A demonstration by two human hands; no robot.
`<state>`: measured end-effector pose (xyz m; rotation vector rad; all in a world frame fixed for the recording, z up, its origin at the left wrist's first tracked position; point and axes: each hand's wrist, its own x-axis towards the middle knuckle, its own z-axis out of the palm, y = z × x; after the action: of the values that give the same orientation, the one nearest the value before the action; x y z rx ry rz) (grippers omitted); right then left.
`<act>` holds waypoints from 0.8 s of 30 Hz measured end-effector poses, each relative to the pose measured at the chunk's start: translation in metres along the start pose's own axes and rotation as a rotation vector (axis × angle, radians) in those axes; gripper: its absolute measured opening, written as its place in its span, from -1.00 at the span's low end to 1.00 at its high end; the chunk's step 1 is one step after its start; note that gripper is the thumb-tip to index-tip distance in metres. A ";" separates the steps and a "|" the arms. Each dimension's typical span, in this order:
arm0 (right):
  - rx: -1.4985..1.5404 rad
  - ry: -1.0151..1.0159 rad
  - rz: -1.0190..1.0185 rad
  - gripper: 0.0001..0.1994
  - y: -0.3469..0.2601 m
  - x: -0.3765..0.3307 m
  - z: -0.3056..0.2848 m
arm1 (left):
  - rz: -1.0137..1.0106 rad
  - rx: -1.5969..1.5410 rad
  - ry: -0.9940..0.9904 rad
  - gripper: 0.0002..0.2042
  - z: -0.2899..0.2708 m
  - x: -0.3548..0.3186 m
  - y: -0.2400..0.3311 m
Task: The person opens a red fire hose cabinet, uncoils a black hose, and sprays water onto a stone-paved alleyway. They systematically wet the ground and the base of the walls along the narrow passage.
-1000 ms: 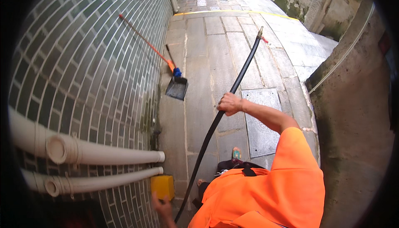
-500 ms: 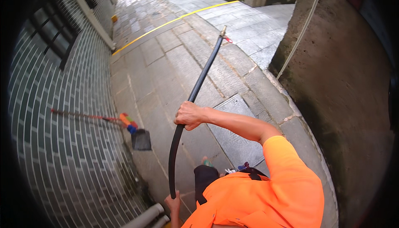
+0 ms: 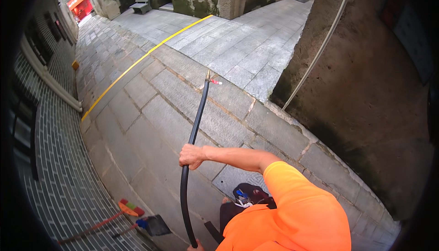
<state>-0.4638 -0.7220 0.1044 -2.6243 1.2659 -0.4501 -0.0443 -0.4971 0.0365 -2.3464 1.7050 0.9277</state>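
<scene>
1. A grey stone-slab pavement (image 3: pixel 151 127) carries everything, with a yellow painted line (image 3: pixel 137 63) running across it.
2. Near the brick wall (image 3: pixel 59 182), a red-handled broom (image 3: pixel 114 214) and dark dustpan (image 3: pixel 153 226) lie together.
3. A grey bench (image 3: pixel 141 3) stands far from that wall.

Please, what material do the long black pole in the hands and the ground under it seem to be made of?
The black pole looks like flexible rubber or plastic hose: matt, smooth, and bending in a curve under the right hand. Its tip looks like metal, though small. The ground seems to be grey stone slabs, rough and dull, with visible joints.
</scene>
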 end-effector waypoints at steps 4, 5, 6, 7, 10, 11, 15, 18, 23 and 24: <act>0.055 -0.042 0.015 -0.89 0.088 0.026 -0.004 | -0.013 0.190 0.017 -0.50 -0.009 0.039 0.077; 0.066 -0.028 0.016 -0.89 0.115 0.031 -0.005 | 0.002 0.180 0.003 -0.50 -0.007 0.055 0.092; 0.076 -0.012 0.012 -0.89 0.143 0.037 -0.010 | 0.014 0.168 -0.006 -0.49 0.000 0.075 0.107; 0.085 0.005 0.010 -0.89 0.169 0.041 -0.014 | 0.028 0.156 -0.015 -0.49 0.008 0.096 0.122; 0.059 -0.038 0.033 -0.89 0.244 0.050 -0.037 | 0.063 0.101 -0.038 -0.47 0.023 0.144 0.184; 0.038 -0.049 0.044 -0.89 0.276 0.053 -0.048 | 0.069 0.125 -0.022 -0.47 0.017 0.152 0.233; -0.042 -0.006 0.048 -0.89 0.387 0.067 -0.091 | 0.057 -0.042 -0.103 -0.53 0.020 0.197 0.348; -0.078 -0.090 0.165 -0.89 0.453 0.054 -0.123 | 0.256 -0.062 0.123 -0.62 0.023 0.239 0.408; -0.141 -0.252 0.239 -0.90 0.516 0.077 -0.151 | 0.392 -0.219 -0.071 -0.60 0.011 0.317 0.500; -0.151 -0.250 0.247 -0.90 0.518 0.082 -0.152 | 0.492 -0.215 -0.088 -0.62 0.002 0.332 0.521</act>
<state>-0.8459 -1.1120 0.1055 -2.4936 1.5597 0.0144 -0.4462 -0.9650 0.0006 -1.9851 2.2982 1.3209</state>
